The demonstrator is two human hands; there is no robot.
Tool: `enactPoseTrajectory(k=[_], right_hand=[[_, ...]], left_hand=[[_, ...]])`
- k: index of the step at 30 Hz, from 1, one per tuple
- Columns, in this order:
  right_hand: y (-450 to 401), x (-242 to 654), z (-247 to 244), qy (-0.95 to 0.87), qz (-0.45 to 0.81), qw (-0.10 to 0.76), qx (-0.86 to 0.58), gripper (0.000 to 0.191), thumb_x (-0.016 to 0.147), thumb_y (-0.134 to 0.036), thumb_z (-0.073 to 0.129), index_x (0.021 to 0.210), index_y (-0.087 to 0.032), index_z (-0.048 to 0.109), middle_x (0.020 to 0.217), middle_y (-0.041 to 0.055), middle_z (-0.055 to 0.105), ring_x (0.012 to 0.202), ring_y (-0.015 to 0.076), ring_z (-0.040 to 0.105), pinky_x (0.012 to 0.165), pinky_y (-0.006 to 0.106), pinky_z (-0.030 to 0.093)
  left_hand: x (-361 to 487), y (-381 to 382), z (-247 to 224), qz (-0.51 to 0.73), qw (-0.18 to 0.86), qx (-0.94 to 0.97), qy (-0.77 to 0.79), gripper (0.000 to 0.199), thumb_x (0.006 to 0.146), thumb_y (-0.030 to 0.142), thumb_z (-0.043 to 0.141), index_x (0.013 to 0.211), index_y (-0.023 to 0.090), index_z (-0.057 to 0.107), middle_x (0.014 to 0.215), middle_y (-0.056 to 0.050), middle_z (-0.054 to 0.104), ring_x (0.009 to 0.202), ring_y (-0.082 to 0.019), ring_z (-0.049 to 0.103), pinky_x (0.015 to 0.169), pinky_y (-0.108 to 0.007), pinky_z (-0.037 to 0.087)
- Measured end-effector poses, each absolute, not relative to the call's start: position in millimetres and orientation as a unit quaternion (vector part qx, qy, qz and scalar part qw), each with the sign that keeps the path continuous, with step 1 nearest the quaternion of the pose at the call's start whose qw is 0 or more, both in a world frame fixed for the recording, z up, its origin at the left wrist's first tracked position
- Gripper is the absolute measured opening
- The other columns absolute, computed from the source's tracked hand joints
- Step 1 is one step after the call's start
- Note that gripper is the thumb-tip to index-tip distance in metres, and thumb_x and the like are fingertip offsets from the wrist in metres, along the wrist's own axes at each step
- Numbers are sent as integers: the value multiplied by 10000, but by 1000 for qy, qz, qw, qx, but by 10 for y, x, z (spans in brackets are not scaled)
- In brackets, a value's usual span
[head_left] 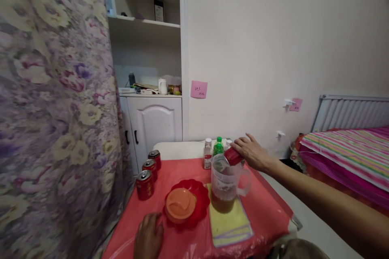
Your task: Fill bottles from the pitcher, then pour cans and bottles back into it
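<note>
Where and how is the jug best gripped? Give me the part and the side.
Best by the handle, coming from the right: the loop juts out that way from the upright jug, leaving a gap for fingers. Keep it level, as its mouth is open and there is liquid inside. The right hand should probably put its can down first.

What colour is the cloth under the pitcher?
Yellow with purple lines near its front edge; the cloth shows best in the head view.
</note>
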State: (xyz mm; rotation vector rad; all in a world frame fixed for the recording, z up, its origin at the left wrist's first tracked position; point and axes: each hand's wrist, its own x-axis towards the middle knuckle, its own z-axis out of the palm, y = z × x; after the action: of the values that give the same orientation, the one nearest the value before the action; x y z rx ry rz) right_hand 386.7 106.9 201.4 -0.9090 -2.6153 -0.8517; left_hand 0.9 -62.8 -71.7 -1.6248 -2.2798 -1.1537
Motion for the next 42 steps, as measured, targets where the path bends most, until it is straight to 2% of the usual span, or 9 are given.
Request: enactPoseTrajectory(k=[4, 9, 14, 19, 24, 26, 31, 38, 42], right_hand=[[1035, 3966, 1981, -876, -217, 225, -368, 568, 825, -141, 597, 1370, -177, 442, 1273, 142, 619, 1153, 298, 555, 1076, 561, 300], [595, 4123, 1885, -818, 130, 430, -359, 752, 704, -334, 764, 1362, -202, 424, 1337, 135, 578, 1205, 302, 547, 1022, 461, 435], [-6, 3960, 1337, -705, 519, 409, -258, 690, 625, -482, 814, 1204, -208, 558, 1149, 113, 700, 1056, 320, 654, 910, 453, 526], [-306, 3478, 518, -607, 669, 385, -189, 800, 517, -511, 857, 1211, -226, 580, 1243, 101, 671, 1167, 354, 607, 998, 476, 470], [-423, 3196, 94, -575, 701, 380, -182, 931, 455, -442, 895, 1286, -225, 537, 1350, 123, 606, 1303, 377, 496, 1091, 497, 374], [-463, 3157, 12, -577, 696, 384, -189, 900, 464, -397, 892, 1274, -225, 540, 1329, 126, 617, 1284, 373, 513, 1083, 489, 383], [-560, 3059, -185, -595, 649, 420, -218, 692, 553, -342, 809, 1195, -245, 573, 1204, 107, 675, 1160, 355, 600, 1008, 458, 458], [-604, 3067, -339, -621, 613, 421, -250, 915, 530, -459, 829, 1352, -239, 494, 1381, 156, 544, 1284, 359, 511, 1058, 457, 428], [-587, 3173, -386, -652, 594, 386, -269, 764, 606, -493, 775, 1301, -258, 562, 1310, 152, 575, 1139, 321, 613, 957, 430, 505]], left_hand=[[46, -653, -677, -401, 47, -530, -746, 249, 798, 275, 476, 945, 195, 661, 980, -107, 698, 946, -282, 646, 904, -454, 508], [121, -683, -589, -438, 29, -514, -737, 226, 799, 277, 469, 906, 207, 656, 948, -91, 688, 921, -273, 644, 893, -461, 521], [133, -751, -407, -493, 10, -481, -725, 210, 765, 274, 473, 875, 202, 637, 944, -98, 670, 944, -264, 649, 920, -448, 527], [348, -982, -189, -534, -10, -451, -715, 220, 798, 337, 487, 921, 213, 620, 956, -89, 683, 952, -262, 666, 925, -453, 540], [1083, -1243, -140, -549, -167, -489, -657, 407, 784, 436, 589, 1123, 215, 632, 1186, -111, 705, 1136, -290, 651, 969, -448, 545], [1399, -1273, -171, -543, -238, -525, -611, 611, 734, 370, 663, 1315, 230, 536, 1396, -119, 588, 1314, -308, 526, 1087, -473, 454], [1848, -1193, -343, -571, -316, -486, -582, 856, 616, 190, 678, 1417, 217, 380, 1451, -146, 522, 1358, -313, 478, 1110, -481, 429], [1418, -1264, -298, -567, -213, -446, -659, 830, 630, 359, 752, 1374, 188, 427, 1406, -164, 563, 1341, -343, 493, 1113, -506, 405], [740, -1257, 67, -589, -122, -361, -713, 757, 693, 448, 718, 1342, 183, 430, 1337, -159, 605, 1243, -326, 582, 1061, -490, 451]])
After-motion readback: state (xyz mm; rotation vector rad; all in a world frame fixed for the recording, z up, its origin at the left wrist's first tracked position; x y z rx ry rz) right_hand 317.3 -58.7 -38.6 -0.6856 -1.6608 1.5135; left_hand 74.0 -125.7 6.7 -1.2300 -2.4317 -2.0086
